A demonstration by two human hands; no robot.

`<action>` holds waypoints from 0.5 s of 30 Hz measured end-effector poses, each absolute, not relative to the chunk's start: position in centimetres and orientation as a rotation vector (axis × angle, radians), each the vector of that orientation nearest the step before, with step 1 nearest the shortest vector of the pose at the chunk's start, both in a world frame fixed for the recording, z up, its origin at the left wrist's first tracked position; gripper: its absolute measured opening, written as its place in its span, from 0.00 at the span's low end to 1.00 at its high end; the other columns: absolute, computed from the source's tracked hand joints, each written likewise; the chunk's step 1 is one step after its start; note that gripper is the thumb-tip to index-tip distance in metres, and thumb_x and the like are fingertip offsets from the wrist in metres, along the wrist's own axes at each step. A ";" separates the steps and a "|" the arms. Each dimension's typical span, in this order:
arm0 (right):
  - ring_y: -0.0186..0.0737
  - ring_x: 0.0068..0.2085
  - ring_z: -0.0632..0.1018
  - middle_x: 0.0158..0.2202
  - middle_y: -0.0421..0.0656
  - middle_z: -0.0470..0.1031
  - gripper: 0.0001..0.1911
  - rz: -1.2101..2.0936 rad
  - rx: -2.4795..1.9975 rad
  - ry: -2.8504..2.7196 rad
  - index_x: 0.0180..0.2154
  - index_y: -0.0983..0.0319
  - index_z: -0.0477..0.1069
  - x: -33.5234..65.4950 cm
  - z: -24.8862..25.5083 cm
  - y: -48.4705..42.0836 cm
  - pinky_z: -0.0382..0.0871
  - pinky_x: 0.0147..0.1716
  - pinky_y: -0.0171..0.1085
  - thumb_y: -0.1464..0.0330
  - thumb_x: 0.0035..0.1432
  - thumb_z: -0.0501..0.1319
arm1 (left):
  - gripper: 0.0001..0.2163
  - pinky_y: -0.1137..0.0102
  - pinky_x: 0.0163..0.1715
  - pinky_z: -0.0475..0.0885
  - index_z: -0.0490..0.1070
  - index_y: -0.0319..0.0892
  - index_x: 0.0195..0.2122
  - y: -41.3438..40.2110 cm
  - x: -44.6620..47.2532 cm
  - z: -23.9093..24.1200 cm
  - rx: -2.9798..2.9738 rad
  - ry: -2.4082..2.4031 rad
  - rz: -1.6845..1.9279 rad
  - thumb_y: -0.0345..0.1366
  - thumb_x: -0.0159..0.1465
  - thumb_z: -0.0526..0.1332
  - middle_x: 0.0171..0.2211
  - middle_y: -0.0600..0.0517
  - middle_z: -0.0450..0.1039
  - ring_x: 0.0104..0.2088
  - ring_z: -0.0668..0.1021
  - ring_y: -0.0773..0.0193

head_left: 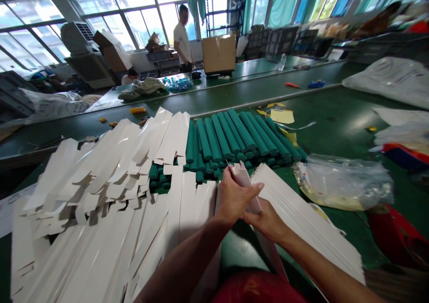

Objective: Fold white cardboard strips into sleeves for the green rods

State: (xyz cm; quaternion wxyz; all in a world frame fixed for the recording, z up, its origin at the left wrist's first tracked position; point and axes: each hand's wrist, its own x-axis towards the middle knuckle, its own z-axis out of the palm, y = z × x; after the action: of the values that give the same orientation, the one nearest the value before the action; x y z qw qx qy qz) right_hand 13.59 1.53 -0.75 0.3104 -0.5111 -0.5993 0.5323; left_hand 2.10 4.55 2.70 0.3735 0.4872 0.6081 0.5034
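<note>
My left hand (233, 199) is closed around a long, narrow white carton (241, 174), near its far end where small flaps stand up. My right hand (268, 221) grips the same carton a little lower, from the right side. Whether anything is inside the carton cannot be seen. Just beyond my hands lies a pile of dark green ribbed rods (228, 135). Many flat or partly folded white cartons (110, 231) are heaped to the left. Beside my right forearm rests a neat stack of flat white cartons (301, 222).
Clear plastic bags (345, 180) and a red item (397, 236) lie on the green table (321, 115) to the right. Yellow paper (282, 116) is behind the rods. Across the tables, a person (182, 39) stands near a cardboard box (219, 55). A white sack (389, 79) sits far right.
</note>
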 end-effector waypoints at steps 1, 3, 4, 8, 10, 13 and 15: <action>0.43 0.34 0.74 0.33 0.42 0.76 0.18 1.337 -1.373 -1.570 0.40 0.62 0.68 13.3 -0.5 1.9 0.68 0.33 0.39 0.61 0.49 0.66 | 0.30 0.61 0.40 0.75 0.69 0.40 0.49 4.6 2.0 3.9 1.256 1.582 1.294 0.41 0.46 0.75 0.39 0.45 0.78 0.39 0.80 0.53; 0.44 0.34 0.75 0.35 0.43 0.77 0.24 1.252 -1.391 -1.544 0.44 0.62 0.67 12.8 -0.1 2.7 0.69 0.33 0.39 0.58 0.47 0.68 | 0.30 0.61 0.43 0.75 0.69 0.39 0.49 4.8 1.5 5.8 1.268 1.589 1.321 0.39 0.46 0.75 0.41 0.45 0.78 0.41 0.80 0.54; 0.45 0.35 0.75 0.36 0.44 0.77 0.28 1.252 -1.365 -1.540 0.45 0.63 0.67 12.8 0.0 3.0 0.69 0.33 0.40 0.56 0.45 0.69 | 0.30 0.61 0.43 0.75 0.69 0.39 0.50 5.0 1.2 6.5 1.280 1.577 1.349 0.39 0.46 0.75 0.42 0.45 0.78 0.41 0.80 0.54; 0.52 0.45 0.76 0.47 0.49 0.75 0.47 1.452 -1.102 -1.558 0.55 0.64 0.63 13.7 -0.9 2.8 0.71 0.41 0.44 0.47 0.37 0.71 | 0.35 0.61 0.44 0.76 0.66 0.38 0.53 5.7 0.0 7.8 1.249 1.542 1.473 0.40 0.45 0.76 0.44 0.44 0.77 0.43 0.80 0.53; 0.52 0.44 0.76 0.45 0.49 0.76 0.43 1.511 -1.125 -1.548 0.52 0.65 0.66 14.3 -2.8 2.1 0.71 0.40 0.44 0.46 0.40 0.70 | 0.38 0.60 0.46 0.75 0.65 0.38 0.55 5.8 -0.2 7.8 1.231 1.542 1.521 0.40 0.44 0.77 0.47 0.42 0.76 0.46 0.80 0.51; 0.48 0.36 0.76 0.35 0.46 0.76 0.31 1.408 -1.315 -1.496 0.42 0.63 0.69 14.4 -6.2 1.2 0.71 0.35 0.43 0.47 0.44 0.68 | 0.42 0.58 0.50 0.74 0.64 0.40 0.57 5.7 0.3 7.5 1.311 1.540 1.522 0.40 0.41 0.78 0.53 0.40 0.73 0.51 0.78 0.49; 0.47 0.34 0.75 0.32 0.44 0.76 0.29 1.300 -1.386 -1.480 0.40 0.61 0.68 14.0 -7.9 1.5 0.71 0.33 0.43 0.48 0.43 0.69 | 0.42 0.58 0.50 0.75 0.63 0.41 0.57 5.5 0.8 7.4 1.361 1.543 1.512 0.40 0.41 0.78 0.53 0.41 0.73 0.51 0.78 0.49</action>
State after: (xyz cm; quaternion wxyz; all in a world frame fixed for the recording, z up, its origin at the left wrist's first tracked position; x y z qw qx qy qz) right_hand 13.99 1.50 -7.90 0.3584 -0.5373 -0.5737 0.5037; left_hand 0.78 5.52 7.39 0.2898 0.5103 0.5782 0.5668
